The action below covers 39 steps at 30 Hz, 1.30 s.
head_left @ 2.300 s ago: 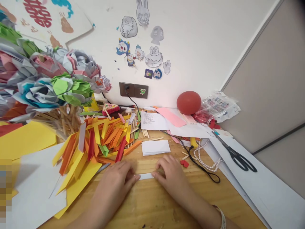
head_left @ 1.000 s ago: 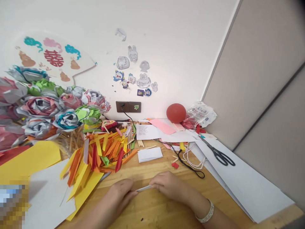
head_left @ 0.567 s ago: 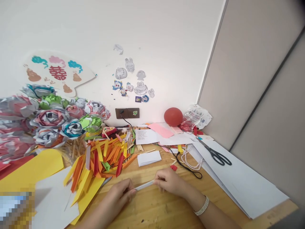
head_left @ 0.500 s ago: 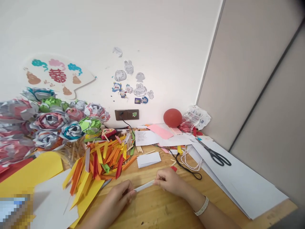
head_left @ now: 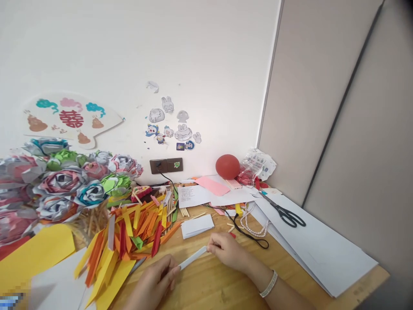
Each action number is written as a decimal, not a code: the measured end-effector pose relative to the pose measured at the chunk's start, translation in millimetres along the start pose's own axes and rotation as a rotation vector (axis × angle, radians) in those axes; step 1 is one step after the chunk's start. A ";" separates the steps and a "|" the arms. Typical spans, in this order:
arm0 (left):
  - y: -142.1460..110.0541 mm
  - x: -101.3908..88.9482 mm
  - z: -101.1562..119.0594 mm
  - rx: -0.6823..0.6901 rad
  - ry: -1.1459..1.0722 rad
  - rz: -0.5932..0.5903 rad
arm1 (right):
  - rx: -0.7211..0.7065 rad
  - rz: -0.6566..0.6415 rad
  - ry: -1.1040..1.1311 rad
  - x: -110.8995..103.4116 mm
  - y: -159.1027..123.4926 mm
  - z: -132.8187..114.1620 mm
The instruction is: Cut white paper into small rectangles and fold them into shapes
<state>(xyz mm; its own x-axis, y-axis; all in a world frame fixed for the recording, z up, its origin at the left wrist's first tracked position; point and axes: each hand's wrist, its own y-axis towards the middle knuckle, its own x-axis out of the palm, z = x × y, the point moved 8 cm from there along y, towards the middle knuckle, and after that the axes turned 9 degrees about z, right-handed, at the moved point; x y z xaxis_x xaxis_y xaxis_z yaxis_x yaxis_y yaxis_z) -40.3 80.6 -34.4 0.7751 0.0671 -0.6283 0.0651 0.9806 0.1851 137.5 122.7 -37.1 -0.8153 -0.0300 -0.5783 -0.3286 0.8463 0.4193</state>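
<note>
A narrow white strip of folded paper (head_left: pixel 193 258) stretches between my two hands, slanting up to the right above the wooden table (head_left: pixel 206 286). My left hand (head_left: pixel 158 277) pinches its lower left end between thumb and fingers. At the upper right end, my right hand (head_left: pixel 226 249) grips it, with a pale bracelet (head_left: pixel 269 284) around the wrist. Just beyond the strip lies a small stack of white paper (head_left: pixel 197 226). Left of my hands spreads a heap of folded yellow, orange and red paper strips (head_left: pixel 129 234).
Paper flowers (head_left: pixel 67 181) bunch at the left. Black scissors (head_left: pixel 285 214) rest on large white sheets (head_left: pixel 319 241) at the right. A red balloon (head_left: pixel 227 166) sits by the wall, near a black cable (head_left: pixel 251 239) and a bead string (head_left: pixel 254 228).
The whole scene sits lower and slightly left at the front wall as the camera tilts. Both hands keep their hold on the white strip, which shows slightly more of its length.
</note>
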 end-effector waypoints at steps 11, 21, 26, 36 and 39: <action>-1.3 -12.8 -5.2 -0.040 -0.259 0.137 | -0.021 0.087 0.085 -3.8 1.5 -8.0; 8.5 -18.2 -8.5 -0.261 -1.424 0.164 | 0.343 -0.287 0.537 119.3 12.6 -51.5; 4.5 -24.5 -13.6 -0.269 -1.538 0.208 | 0.414 -0.122 0.551 136.6 14.4 -63.3; 8.5 -31.6 -25.0 -0.228 -1.507 0.279 | 0.442 0.051 0.663 140.5 13.6 -71.6; 11.1 -30.0 -25.3 -0.201 -1.466 0.254 | 0.389 0.161 0.642 110.7 21.1 -65.8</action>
<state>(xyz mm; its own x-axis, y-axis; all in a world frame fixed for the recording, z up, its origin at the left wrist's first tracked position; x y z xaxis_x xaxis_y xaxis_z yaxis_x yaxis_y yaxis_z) -78.7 94.1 -32.6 0.6843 0.1148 0.7201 -0.1546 0.9879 -0.0105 9.0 102.3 -46.2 -0.9950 -0.0925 0.0386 -0.0873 0.9891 0.1186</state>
